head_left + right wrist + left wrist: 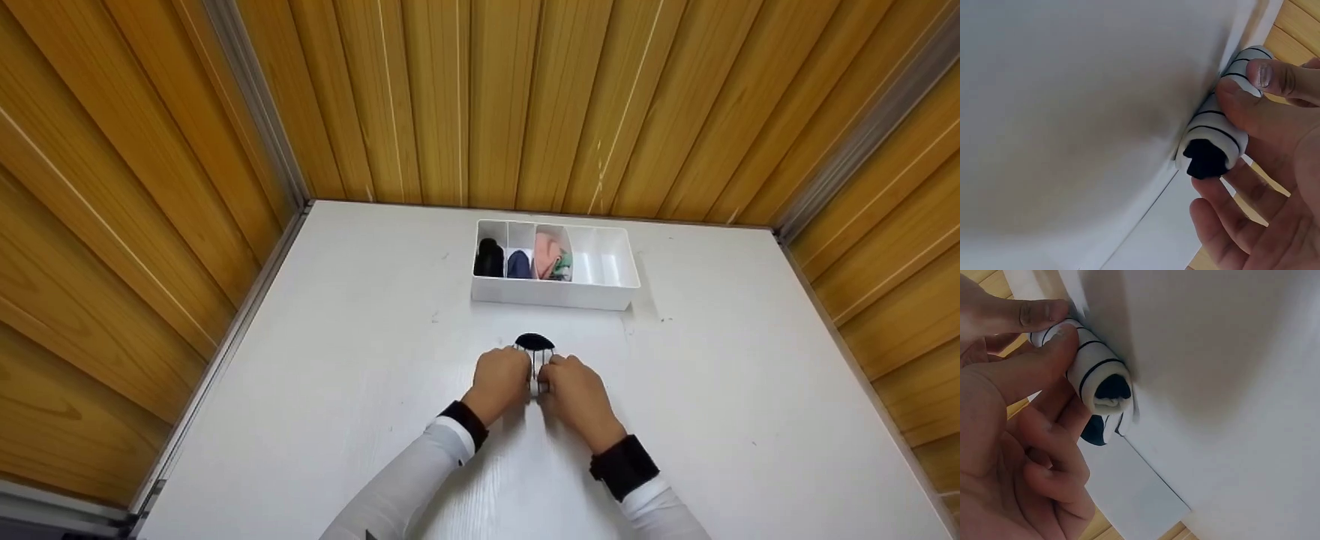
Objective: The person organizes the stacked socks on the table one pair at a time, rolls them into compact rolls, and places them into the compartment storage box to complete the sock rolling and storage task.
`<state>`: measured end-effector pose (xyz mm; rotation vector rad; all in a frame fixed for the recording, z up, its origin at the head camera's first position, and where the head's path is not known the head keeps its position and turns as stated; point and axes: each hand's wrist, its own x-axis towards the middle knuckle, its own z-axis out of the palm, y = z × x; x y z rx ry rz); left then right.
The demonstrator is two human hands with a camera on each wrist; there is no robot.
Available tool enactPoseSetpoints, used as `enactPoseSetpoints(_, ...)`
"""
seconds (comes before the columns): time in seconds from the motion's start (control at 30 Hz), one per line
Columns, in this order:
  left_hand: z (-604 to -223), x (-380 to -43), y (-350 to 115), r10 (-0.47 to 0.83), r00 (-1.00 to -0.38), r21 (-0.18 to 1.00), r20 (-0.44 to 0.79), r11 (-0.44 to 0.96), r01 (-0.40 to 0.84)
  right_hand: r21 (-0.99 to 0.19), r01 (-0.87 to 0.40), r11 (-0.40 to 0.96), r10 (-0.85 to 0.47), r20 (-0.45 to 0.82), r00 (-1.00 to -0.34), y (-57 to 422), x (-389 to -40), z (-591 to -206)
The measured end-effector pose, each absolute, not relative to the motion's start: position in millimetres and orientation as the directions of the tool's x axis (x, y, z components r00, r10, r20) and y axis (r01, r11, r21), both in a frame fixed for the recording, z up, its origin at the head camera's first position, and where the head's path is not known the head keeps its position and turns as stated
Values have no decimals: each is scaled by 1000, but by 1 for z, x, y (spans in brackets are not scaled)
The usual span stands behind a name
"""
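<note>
A white sock with thin black stripes [1089,354] is partly rolled up on the white tabletop, and a dark tip [535,341] sticks out beyond the roll. My left hand [501,382] pinches the roll from the left, thumb on the near side and fingers behind. From the right, my right hand [581,394] grips the same roll [1219,118] likewise. Black fabric shows inside the roll's open ends in both wrist views. Both thumbs lie close together near its middle. In the head view the hands cover most of the roll.
Beyond the hands stands a white divided box [551,295]. Its compartments hold a black bundle [490,259], a navy bundle [519,265], and pink cloth [547,253] beside green cloth [563,264]. Wood-panelled walls [495,105] border the table [360,315].
</note>
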<state>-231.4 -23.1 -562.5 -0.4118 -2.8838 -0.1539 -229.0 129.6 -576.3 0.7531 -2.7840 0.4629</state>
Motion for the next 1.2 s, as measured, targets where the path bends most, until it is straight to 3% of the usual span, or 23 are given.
enactPoseSetpoints(0.33, -573, -226, -19, 302, -894, -10, 332, 949, 316, -272, -510, 816, -460, 228, -858, 128, -235, -571)
enactPoseSetpoints(0.53, -566, -228, -21, 270, -927, 56, 262, 954, 294, -190, -575, 796, -513, 293, -807, 132, -234, -575)
enactPoseSetpoints(0.67, -565, -231, -24, 256, -937, 89, 236, 955, 283, -210, -577, 789, -523, 264, -811, 134, -237, -572)
enactPoseSetpoints(0.97, -568, -224, -25, 267, -906, 47, 329, 953, 298, -260, -557, 789, -521, 200, -830, 132, -239, -571)
enactPoseSetpoints(1.2, -564, -223, -17, 300, -923, 0, 241, 951, 309, -190, -577, 795, -535, 228, -813, 133, -234, -573)
